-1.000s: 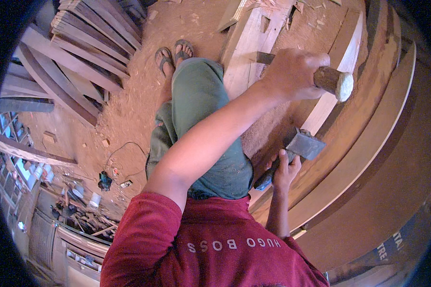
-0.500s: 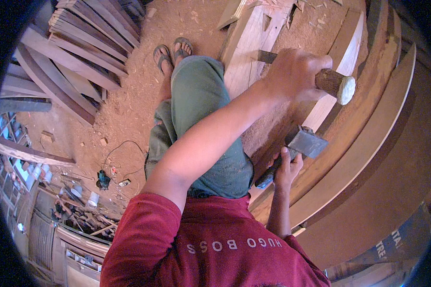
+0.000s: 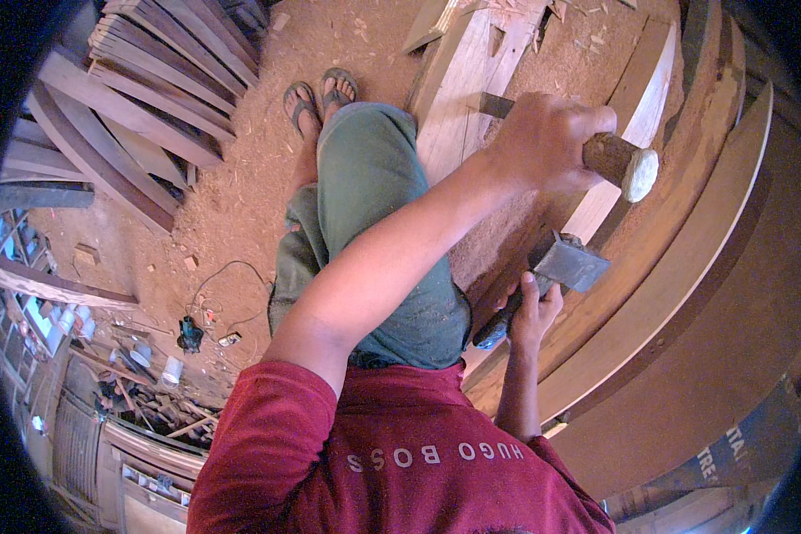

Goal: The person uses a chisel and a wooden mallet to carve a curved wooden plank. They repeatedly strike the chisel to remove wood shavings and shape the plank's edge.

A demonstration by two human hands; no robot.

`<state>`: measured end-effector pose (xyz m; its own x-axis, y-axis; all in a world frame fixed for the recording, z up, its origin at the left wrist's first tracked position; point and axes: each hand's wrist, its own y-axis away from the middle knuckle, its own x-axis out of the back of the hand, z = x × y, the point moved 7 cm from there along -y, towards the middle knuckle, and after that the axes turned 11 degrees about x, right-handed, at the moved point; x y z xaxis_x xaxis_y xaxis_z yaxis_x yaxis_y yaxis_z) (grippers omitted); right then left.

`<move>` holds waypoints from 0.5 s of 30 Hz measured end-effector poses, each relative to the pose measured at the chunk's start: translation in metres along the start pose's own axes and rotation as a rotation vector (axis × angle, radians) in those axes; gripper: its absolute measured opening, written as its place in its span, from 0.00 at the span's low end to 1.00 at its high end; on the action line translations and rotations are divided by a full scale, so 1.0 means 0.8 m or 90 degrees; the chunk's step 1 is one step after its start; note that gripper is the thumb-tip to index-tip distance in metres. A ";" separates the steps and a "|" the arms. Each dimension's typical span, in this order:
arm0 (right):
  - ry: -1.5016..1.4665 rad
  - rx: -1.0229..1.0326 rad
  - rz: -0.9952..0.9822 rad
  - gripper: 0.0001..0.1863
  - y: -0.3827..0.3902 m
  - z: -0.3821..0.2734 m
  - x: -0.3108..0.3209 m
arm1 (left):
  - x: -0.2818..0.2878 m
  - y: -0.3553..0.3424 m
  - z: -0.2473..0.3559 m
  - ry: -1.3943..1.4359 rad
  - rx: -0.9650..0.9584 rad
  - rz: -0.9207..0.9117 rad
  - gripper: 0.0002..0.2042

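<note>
Left hand (image 3: 552,142), its arm stretched slantwise over the trousers (image 3: 374,222), is wrapped firmly around the handle of a chisel (image 3: 616,161); the handle's pale butt points right, and the blade appears over the right edge of the beam (image 3: 449,138), though contact cannot be told. Right hand (image 3: 532,319), forearm raised, grips the hammer (image 3: 571,265) by its handle, head upward near the plank's (image 3: 596,212) near end.

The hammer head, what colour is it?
Grey; the hammer head shows in the head view.
</note>
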<state>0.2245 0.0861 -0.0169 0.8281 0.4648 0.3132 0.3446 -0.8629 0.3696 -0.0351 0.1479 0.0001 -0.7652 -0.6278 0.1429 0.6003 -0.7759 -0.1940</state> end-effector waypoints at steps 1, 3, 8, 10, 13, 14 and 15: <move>-0.001 -0.004 0.003 0.09 0.000 0.001 0.000 | -0.001 -0.002 -0.001 -0.007 0.007 0.002 0.20; -0.011 -0.005 0.008 0.08 0.000 0.002 0.001 | -0.002 -0.002 -0.003 -0.021 0.011 -0.002 0.20; 0.015 0.011 0.001 0.07 -0.002 0.000 -0.001 | 0.000 0.003 -0.001 -0.008 -0.012 0.001 0.21; 0.010 0.016 0.005 0.07 -0.003 -0.003 -0.001 | 0.002 0.006 0.000 -0.038 -0.018 0.006 0.22; 0.018 0.020 0.007 0.09 -0.005 -0.013 0.004 | 0.000 0.006 -0.001 -0.019 0.004 -0.021 0.23; 0.053 0.030 0.008 0.09 -0.008 -0.017 0.007 | -0.001 0.005 -0.002 0.003 0.010 -0.034 0.23; 0.074 0.040 0.002 0.10 -0.011 -0.023 0.011 | -0.001 0.005 -0.001 0.000 0.010 -0.030 0.23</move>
<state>0.2206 0.1016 -0.0013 0.7735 0.4792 0.4149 0.3726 -0.8733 0.3140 -0.0325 0.1456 -0.0014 -0.7929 -0.5903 0.1513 0.5671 -0.8056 -0.1713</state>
